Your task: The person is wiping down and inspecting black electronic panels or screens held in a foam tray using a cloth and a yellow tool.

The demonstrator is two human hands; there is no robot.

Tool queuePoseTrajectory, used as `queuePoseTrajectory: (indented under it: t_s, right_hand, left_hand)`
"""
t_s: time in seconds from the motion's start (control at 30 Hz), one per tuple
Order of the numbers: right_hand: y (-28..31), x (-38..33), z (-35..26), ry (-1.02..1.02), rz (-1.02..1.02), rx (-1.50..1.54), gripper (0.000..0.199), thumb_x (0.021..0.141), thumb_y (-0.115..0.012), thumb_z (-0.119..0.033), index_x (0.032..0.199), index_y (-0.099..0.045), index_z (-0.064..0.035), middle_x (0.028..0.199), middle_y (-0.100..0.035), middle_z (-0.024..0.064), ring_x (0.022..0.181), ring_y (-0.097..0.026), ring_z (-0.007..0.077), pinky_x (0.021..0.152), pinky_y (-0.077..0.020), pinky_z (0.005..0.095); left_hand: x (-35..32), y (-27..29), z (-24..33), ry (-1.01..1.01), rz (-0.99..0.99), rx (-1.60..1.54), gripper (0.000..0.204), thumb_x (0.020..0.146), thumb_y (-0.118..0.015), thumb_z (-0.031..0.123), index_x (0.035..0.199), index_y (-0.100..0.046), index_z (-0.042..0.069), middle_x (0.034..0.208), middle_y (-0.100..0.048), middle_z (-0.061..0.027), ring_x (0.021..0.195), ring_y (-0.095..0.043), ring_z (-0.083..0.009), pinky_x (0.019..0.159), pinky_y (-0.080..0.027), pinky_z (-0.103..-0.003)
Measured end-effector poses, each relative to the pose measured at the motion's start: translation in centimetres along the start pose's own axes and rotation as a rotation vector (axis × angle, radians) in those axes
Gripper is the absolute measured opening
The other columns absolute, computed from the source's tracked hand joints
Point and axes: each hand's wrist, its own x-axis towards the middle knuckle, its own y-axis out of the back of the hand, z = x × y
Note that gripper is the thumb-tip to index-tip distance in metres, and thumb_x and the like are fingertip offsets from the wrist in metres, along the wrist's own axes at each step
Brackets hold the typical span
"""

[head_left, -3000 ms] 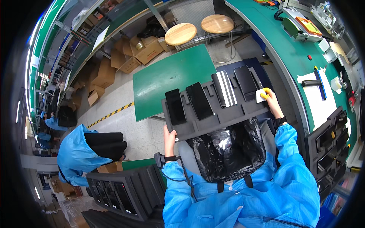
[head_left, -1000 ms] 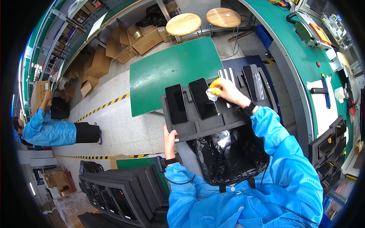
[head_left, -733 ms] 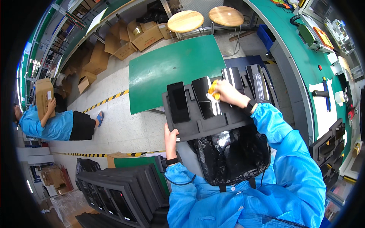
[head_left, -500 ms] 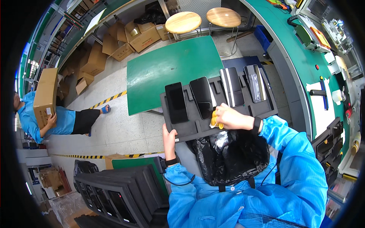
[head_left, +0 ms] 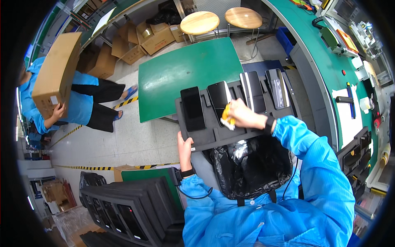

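Note:
A black foam tray (head_left: 204, 140) with several dark-screened smartphones in its slots is in front of me. My left hand (head_left: 185, 149) grips the tray's near left corner, with its thumb over the edge. My right hand (head_left: 243, 114) is closed, with yellow covers that look like finger cots (head_left: 226, 113) on its fingertips. It pinches a small white wipe (head_left: 227, 124) against the lower part of the second smartphone (head_left: 217, 95) from the left. Left of that lies a smartphone (head_left: 192, 108) with a plain black screen. The two on the right, one smartphone (head_left: 252, 91) and another (head_left: 277, 88), show bright reflections.
A black bag-lined bin (head_left: 255, 177) stands between me and the tray. Stacked foam trays (head_left: 135, 201) with phones are at lower left. Beyond is a green table (head_left: 185, 74); a green workbench (head_left: 317, 53) runs along the right. A person carrying a carton (head_left: 57, 74) walks at far left.
My right hand has moved slightly up and left over the second smartphone with the wipe. My left hand keeps its hold on the tray. The person with the carton has come closer.

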Motion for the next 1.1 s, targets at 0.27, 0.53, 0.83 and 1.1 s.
queuePoseTrajectory:
  t_s: [0.27, 0.53, 0.83, 1.1]
  right_hand:
    - [0.7, 4.2, 2.1, -0.131, 0.241, -0.029, 0.014, 0.074, -0.065, -0.018, 0.087, -0.064, -0.0125, 0.085, -0.060, 0.0045, 0.087, -0.051, 0.0251, 0.075, -0.0341, 0.0377]
    - [-0.7, 0.2, -1.7, 0.192, -0.141, -0.059, 0.013, 0.063, -0.067, -0.015, 0.073, -0.065, -0.0081, 0.079, -0.056, 0.0039, 0.089, -0.049, 0.0239, 0.075, -0.0355, 0.0372]
    - [6.8, -3.3, -3.8, -0.103, 0.066, 0.413, 0.014, 0.071, -0.069, -0.006, 0.085, -0.067, -0.0067, 0.088, -0.065, 0.0073, 0.087, -0.058, 0.0269, 0.083, -0.0428, 0.0354]
    - [5.6, -10.7, -9.0, -0.458, 0.052, 0.735, 0.016, 0.085, -0.063, -0.010, 0.097, -0.059, -0.0008, 0.089, -0.065, 0.0120, 0.083, -0.064, 0.0255, 0.074, -0.0494, 0.0314]
  left_hand:
    - [0.3, -0.2, -0.2, -0.004, 0.004, -0.022, 0.048, 0.067, -0.047, -0.001, 0.115, -0.048, -0.003, 0.092, -0.056, -0.0049, 0.077, -0.050, -0.0131, 0.068, -0.043, -0.025]
    - [0.2, 0.0, -0.4, 0.033, -0.004, -0.023, 0.052, 0.070, -0.049, 0.001, 0.121, -0.044, -0.004, 0.100, -0.057, -0.0082, 0.081, -0.052, -0.0138, 0.069, -0.044, -0.025]
    - [0.1, -0.4, 0.1, 0.003, 0.024, -0.008, 0.049, 0.070, -0.049, 0.000, 0.118, -0.045, -0.005, 0.097, -0.056, -0.0083, 0.080, -0.051, -0.0143, 0.070, -0.044, -0.025]
    - [-1.0, 0.1, -2.0, -0.096, 0.076, 0.049, 0.054, 0.076, -0.057, 0.007, 0.125, -0.041, -0.009, 0.111, -0.056, -0.0145, 0.092, -0.054, -0.0192, 0.082, -0.044, -0.029]
